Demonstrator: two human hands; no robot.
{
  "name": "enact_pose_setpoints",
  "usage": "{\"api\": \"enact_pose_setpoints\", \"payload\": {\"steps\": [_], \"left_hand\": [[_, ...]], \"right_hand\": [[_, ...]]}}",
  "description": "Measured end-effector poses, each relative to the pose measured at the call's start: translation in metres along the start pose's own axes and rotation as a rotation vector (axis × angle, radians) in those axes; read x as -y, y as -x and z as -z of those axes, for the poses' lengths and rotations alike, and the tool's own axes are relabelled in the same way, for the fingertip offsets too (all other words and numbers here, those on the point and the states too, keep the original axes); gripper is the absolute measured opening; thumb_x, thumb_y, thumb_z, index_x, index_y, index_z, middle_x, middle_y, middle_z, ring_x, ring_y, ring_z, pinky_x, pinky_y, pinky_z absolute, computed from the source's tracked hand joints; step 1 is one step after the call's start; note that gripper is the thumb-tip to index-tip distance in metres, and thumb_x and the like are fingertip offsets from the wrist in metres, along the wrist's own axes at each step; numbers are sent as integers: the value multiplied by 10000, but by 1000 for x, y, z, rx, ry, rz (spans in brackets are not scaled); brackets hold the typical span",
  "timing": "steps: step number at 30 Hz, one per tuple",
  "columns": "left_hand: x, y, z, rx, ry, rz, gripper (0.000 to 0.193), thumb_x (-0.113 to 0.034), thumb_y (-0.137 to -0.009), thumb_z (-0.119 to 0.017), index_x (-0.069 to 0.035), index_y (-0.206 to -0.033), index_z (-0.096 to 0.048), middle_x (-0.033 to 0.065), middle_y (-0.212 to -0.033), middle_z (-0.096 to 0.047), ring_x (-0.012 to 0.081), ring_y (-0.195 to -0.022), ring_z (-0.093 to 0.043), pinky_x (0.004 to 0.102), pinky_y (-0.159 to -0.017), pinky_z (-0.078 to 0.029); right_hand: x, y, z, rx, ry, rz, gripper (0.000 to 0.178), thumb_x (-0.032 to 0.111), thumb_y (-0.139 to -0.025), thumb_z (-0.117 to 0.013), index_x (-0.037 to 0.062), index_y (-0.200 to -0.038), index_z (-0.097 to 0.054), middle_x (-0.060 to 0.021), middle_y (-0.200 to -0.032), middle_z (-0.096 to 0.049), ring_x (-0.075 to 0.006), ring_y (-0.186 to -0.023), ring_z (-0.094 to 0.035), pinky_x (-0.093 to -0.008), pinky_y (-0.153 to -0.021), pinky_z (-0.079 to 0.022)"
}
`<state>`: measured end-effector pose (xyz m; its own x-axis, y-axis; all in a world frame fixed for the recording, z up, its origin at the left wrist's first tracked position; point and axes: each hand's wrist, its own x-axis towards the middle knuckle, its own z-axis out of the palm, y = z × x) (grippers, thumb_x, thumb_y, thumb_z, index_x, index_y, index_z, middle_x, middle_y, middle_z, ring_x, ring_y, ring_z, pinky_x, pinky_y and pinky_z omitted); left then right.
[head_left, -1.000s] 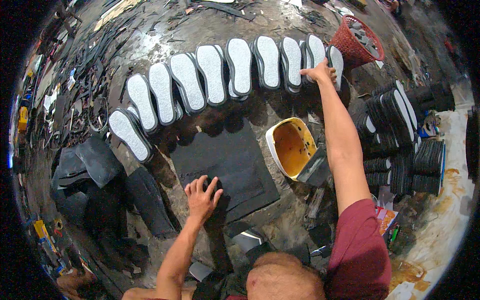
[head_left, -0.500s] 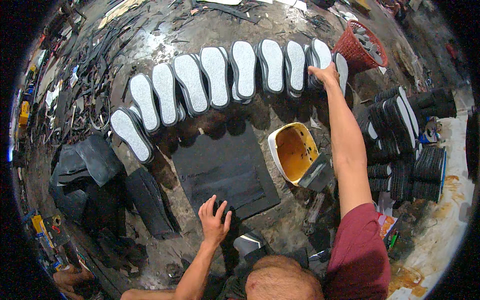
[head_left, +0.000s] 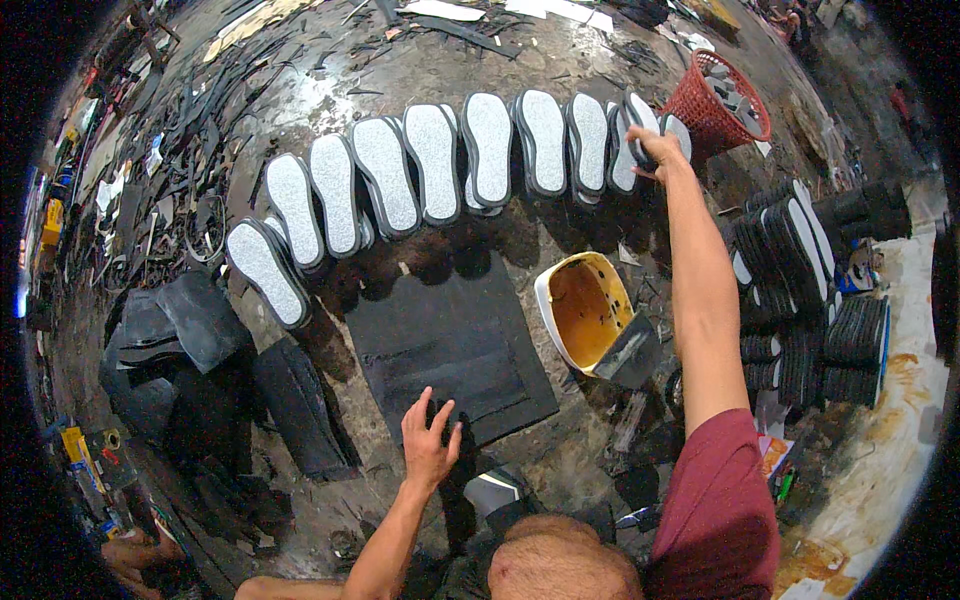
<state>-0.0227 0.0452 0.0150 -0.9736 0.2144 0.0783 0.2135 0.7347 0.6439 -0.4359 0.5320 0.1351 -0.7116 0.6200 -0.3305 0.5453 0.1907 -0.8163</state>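
Note:
At the right end of a curved row of shoe soles, my right hand [head_left: 660,153] is closed around a grey-topped, dark-edged sole [head_left: 642,118], which is tilted. To its left, another sole [head_left: 621,155] shows in the row. A further sole [head_left: 678,135] is partly hidden behind the hand. Soles with pale speckled tops, such as the middle one [head_left: 487,150], lie in overlapping piles along the row. My left hand [head_left: 430,440] has its fingers spread at the near edge of a flat black sheet [head_left: 440,330], holding nothing.
A yellow-lined container [head_left: 590,310] with amber residue stands right of the sheet, a dark flat piece [head_left: 630,352] on its rim. Beyond the row's right end is a red basket [head_left: 690,105]. Stacked soles [head_left: 790,245] stand at right; black sheets [head_left: 200,320] lie at left; scraps litter the far floor.
My right hand has closed on the sole and shifted it slightly right, tilting it and baring the sole beside it. My left hand stays nearly where it was. The view has shifted slightly.

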Motion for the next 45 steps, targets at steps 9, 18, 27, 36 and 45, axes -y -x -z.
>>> {"api": "enact_pose_setpoints", "payload": {"steps": [9,18,27,36,45], "left_hand": [[3,0,3,-1,95,80,419,-138,-890,-774,-76,-1295,-689,202,-1474,-553,450,-1300,-550,537,-1093,-451],[-78,-49,50,-355,1267,563,656,-56,-913,-786,19,-1499,-501,181,-1477,-575,294,-1303,-603,371,-1077,-504],[-45,32,74,-429,1055,740,663,22,-889,-770,130,-1475,-477,176,-1259,-696,199,-1085,-689,329,-901,-581],[57,104,140,-813,343,933,513,-33,-940,-573,66,-1443,-570,119,-1048,-731,136,-816,-636,289,-730,-522],[-34,67,97,338,1265,813,758,-53,-698,-550,4,-1452,-605,115,-1355,-663,182,-1160,-631,246,-980,-480]], "right_hand": [[3,17,18,270,-521,11,994,389,-713,-839,87,-1546,-388,-162,-1351,-531,-408,-1292,-497,-736,-920,-492],[-51,317,-56,607,-11,677,1087,209,-690,-965,6,-1586,-385,-166,-1616,-418,-295,-1481,-423,-424,-1222,-336],[-159,456,-80,1010,-146,273,885,47,-764,-828,-2,-1553,-431,-161,-1469,-555,-235,-1349,-544,-358,-1144,-419],[-188,414,21,869,132,485,955,125,-713,-727,63,-1602,-383,-204,-1498,-531,-343,-1403,-510,-410,-1188,-373],[-232,444,97,621,1348,746,1013,234,-674,-914,196,-1576,-456,-189,-1642,-370,-434,-1443,-432,-470,-1162,-417]]}}
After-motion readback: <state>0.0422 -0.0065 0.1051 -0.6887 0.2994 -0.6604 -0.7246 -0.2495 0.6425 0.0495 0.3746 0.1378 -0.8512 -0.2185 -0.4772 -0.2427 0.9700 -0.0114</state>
